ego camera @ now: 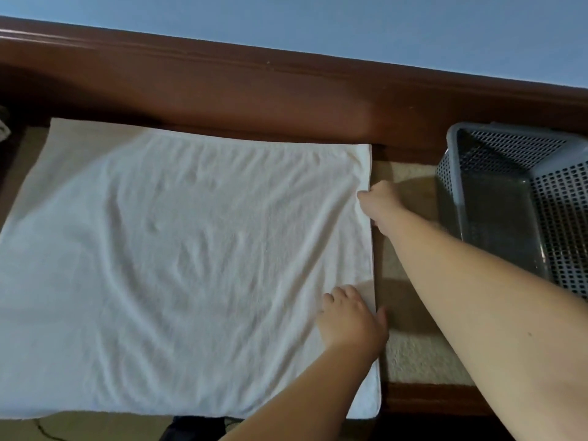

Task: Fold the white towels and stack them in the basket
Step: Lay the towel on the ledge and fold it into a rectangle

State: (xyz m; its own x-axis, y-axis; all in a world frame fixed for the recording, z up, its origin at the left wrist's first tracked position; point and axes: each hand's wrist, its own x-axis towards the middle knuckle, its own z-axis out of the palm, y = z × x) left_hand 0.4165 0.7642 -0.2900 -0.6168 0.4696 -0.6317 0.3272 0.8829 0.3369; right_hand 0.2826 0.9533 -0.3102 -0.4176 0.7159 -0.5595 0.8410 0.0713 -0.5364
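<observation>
A white towel (191, 265) lies spread flat, with soft wrinkles, over a beige cushioned bench. My right hand (380, 205) is at the towel's right edge, toward the far corner, and its curled fingers pinch the hem. My left hand (351, 319) rests on the towel near the same edge, closer to me, fingers curled down onto the cloth and thumb pointing off the edge. The grey perforated basket (458, 173) stands to the right with nothing visible inside.
A brown wooden backrest (254, 100) runs along the far side below a blue wall. Bare beige cushion (413, 358) shows between towel and basket. Some cloth (3, 128) peeks in at the far left edge. A dark object (191, 429) lies below the towel's near edge.
</observation>
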